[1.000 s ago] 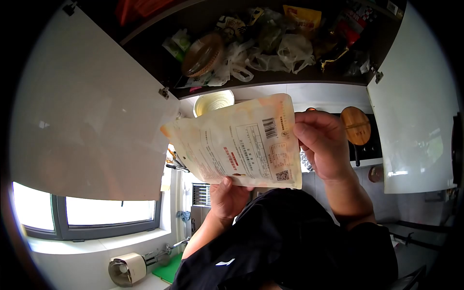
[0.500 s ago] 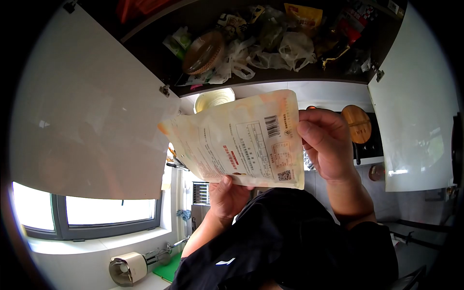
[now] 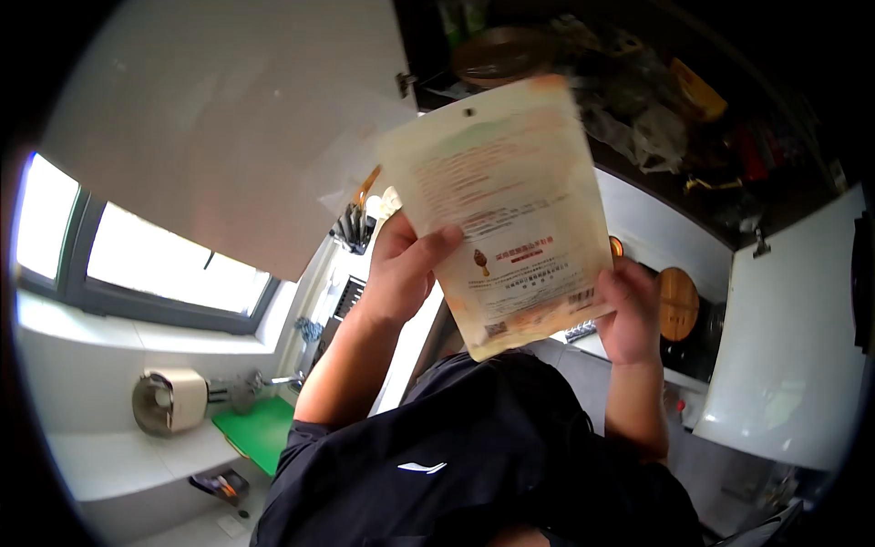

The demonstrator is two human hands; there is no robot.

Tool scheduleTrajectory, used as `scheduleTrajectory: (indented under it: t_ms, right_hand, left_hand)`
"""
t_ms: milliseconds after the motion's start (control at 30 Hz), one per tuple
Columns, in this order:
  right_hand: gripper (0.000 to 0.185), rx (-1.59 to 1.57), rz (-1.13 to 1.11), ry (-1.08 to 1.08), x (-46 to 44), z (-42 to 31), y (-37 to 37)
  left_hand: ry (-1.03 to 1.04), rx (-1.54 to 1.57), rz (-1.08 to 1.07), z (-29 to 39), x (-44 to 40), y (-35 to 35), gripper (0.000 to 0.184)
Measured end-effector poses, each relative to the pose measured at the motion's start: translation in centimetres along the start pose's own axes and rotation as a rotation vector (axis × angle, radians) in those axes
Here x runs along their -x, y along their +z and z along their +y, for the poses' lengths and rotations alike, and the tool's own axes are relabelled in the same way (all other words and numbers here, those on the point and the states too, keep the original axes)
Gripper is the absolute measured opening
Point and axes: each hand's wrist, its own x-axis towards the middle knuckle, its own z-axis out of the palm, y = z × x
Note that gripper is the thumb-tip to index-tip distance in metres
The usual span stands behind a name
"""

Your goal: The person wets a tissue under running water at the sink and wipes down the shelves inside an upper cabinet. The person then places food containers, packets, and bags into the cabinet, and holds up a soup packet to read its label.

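Observation:
A pale cream packet (image 3: pixel 510 219) with printed text and orange-tinted corners is held up in front of my chest, its hole end pointing up. My left hand (image 3: pixel 406 269) grips its left edge, thumb on the printed face. On the lower right edge, my right hand (image 3: pixel 631 310) has its thumb and fingers closed round the packet. The fingers behind the packet are hidden.
Above is an open cabinet holding plastic bags (image 3: pixel 658 137) and a brown round basket (image 3: pixel 503 56). Its white doors (image 3: pixel 228 118) hang open on both sides. A green board (image 3: pixel 264 430) lies at lower left; a wooden lid (image 3: pixel 677 303) is at right.
The packet has turned from sideways to nearly upright. My left hand has moved from its bottom edge up to its left edge, my right hand lower. The view has rotated and shifted left.

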Motion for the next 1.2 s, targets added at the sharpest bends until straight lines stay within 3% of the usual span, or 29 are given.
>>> scheduleTrajectory:
  t_ms: [33, 233, 433, 500, 900, 1200]
  right_hand:
    - [0.026, 0.059, -0.001, 0.033, 0.1, 0.7, -0.4]
    - [0.020, -0.002, -0.120, 0.068, -0.5, 1.6, 2.2]
    - [0.034, -0.053, -0.251, 0.102, -1.4, 2.6, 6.0]
    - [0.043, 0.083, -0.340, 0.080, -1.5, 4.1, 7.4]
    - [0.034, 0.302, -0.825, 0.315, -3.7, 8.3, 15.6]
    - [0.032, 0.240, -1.152, 0.517, -3.1, 11.5, 22.2]
  left_hand:
    - [-0.019, -0.038, -0.006, 0.7, 0.0, -0.1, 0.042]
    - [0.035, -0.109, -0.013, 2.4, 0.8, -1.0, 0.036]
    - [0.075, -0.061, 0.040, 3.1, 3.7, -2.8, 0.034]
    - [0.091, -0.131, 0.076, 3.6, 5.8, -4.0, 0.034]
    - [0.232, -0.013, 0.481, 4.6, 18.3, -7.1, 0.037]
    - [0.433, -0.041, 0.743, 4.4, 26.7, -6.1, 0.038]
